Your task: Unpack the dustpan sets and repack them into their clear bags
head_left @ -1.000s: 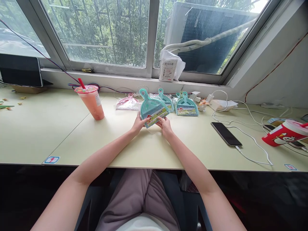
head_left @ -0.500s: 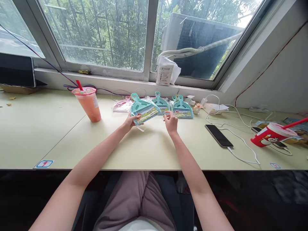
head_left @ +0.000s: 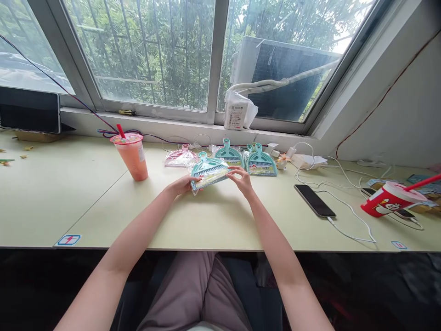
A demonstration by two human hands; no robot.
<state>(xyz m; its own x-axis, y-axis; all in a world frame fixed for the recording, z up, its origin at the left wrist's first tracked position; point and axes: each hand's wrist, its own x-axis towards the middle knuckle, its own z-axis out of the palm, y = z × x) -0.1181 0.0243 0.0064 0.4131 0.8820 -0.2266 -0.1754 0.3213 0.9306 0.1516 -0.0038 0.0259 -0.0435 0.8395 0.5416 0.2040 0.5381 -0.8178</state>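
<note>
A teal dustpan-and-brush set (head_left: 209,171) in clear wrapping is held tilted above the table, its handle pointing to the window. My left hand (head_left: 183,184) grips its left edge, thumb on top and fingers partly hidden beneath. At its right edge, my right hand (head_left: 241,180) pinches the lower corner of the wrapped set. Behind it lie a pink wrapped set (head_left: 181,157) and a teal one (head_left: 228,154). Further right, another teal set (head_left: 261,162) rests with a handle showing behind it.
A pink drink cup (head_left: 131,158) stands to the left, a red cup (head_left: 387,200) at the far right. A phone (head_left: 314,201) with a white cable lies right of my hands. A tablet (head_left: 30,110) stands at the far left. Cables run along the windowsill.
My right hand has closed onto the right edge of the held set. The set has tipped flatter, its handle lower, and the view has shifted slightly.
</note>
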